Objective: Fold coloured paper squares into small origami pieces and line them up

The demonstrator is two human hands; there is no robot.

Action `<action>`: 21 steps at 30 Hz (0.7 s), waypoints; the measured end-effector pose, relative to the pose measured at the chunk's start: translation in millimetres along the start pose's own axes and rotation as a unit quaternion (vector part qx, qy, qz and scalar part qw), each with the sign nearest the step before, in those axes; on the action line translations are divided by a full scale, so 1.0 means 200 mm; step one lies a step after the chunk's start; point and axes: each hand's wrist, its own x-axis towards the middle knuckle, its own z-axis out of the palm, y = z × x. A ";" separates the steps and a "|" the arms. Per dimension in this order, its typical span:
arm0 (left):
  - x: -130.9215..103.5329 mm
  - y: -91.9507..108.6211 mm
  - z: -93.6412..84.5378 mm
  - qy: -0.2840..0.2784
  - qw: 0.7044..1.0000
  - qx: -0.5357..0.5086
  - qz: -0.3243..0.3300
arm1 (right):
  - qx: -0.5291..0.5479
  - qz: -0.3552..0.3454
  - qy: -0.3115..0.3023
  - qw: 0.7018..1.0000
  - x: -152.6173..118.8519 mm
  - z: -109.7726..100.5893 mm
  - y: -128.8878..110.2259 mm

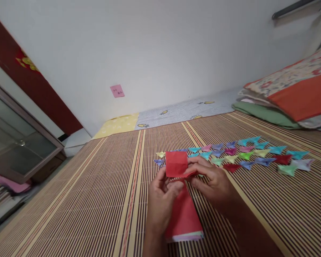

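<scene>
A piece of red paper (176,163), creased across and partly folded, is held up between both hands above the mat. My left hand (164,191) grips its lower left edge, thumb bent in front. At the lower right corner, my right hand (210,178) pinches a folded part of the paper between thumb and fingers. Below them lies a stack of coloured paper (186,214) with a red sheet on top, partly covered by my left hand. Just beyond the hands, several small folded paper shapes (246,155) in many colours stand in rows.
A striped bamboo mat (96,200) covers the bed. Folded bedding (291,92) is piled at the right, against the wall. A pink note (117,91) is stuck on the white wall. A glass-fronted cabinet (21,142) stands at the left, with papers (2,200) below it.
</scene>
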 end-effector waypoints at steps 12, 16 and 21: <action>-0.01 -0.02 -0.02 0.000 0.999 0.041 -0.022 | 0.163 0.154 0.068 0.972 -0.03 0.05 0.08; -0.01 -0.01 -0.01 -0.032 0.998 0.032 -0.039 | 0.207 0.153 0.081 0.963 -0.04 0.09 0.09; -0.01 -0.01 0.01 -0.034 0.998 0.040 -0.034 | 0.221 0.130 0.156 0.954 -0.01 0.13 0.13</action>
